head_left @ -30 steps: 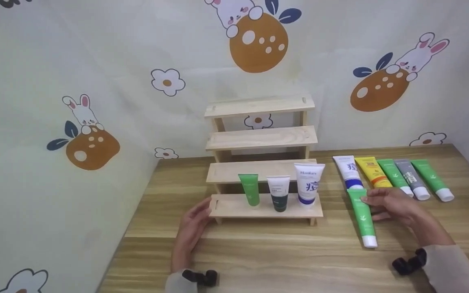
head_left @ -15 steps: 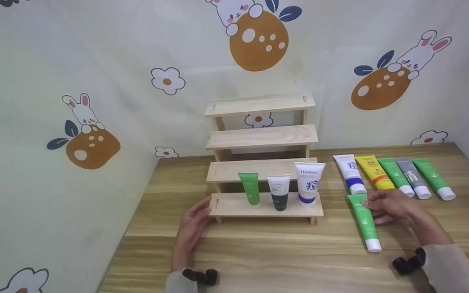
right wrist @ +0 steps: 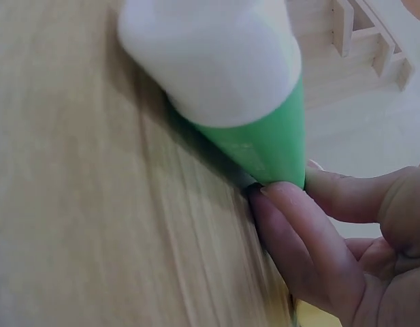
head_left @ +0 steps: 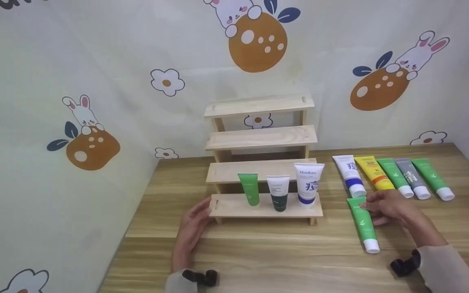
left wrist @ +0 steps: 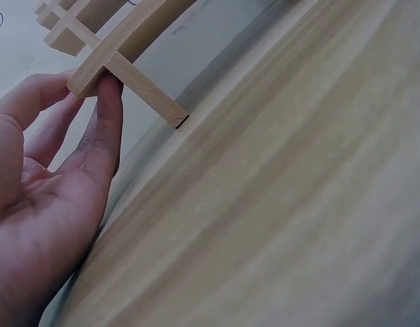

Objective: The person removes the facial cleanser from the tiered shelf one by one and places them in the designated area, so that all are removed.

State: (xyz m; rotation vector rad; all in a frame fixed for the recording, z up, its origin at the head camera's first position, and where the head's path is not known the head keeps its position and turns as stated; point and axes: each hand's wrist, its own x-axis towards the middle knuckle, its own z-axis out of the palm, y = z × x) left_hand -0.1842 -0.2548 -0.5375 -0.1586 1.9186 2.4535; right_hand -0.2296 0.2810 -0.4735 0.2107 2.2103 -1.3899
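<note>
My left hand (head_left: 191, 230) grips the left end of the lowest step of a wooden tiered display stand (head_left: 225, 208). In the left wrist view, the thumb and fingers of that hand (left wrist: 56, 184) pinch the step's end from both faces. My right hand (head_left: 393, 207) pinches a green tube (head_left: 364, 224) with a white cap near its flat upper end. The cap (right wrist: 210, 61) fills the top of the right wrist view, close over the table. On the lowest step stand a small green tube (head_left: 251, 190), a white-and-dark-green tube (head_left: 279, 193) and a larger white-and-blue tube (head_left: 309, 183), caps down.
Right of the stand lies a row of tubes: white-and-blue (head_left: 348, 173), yellow (head_left: 375, 173), green (head_left: 395, 177), grey (head_left: 411, 177) and another green one (head_left: 432, 177). A printed cloth backdrop (head_left: 136, 53) rises behind and left of the wooden table (head_left: 267, 256).
The green tube in my right hand has slid slightly toward me, uncovering the cap of the white-and-blue tube behind it. My left hand stays on the stand.
</note>
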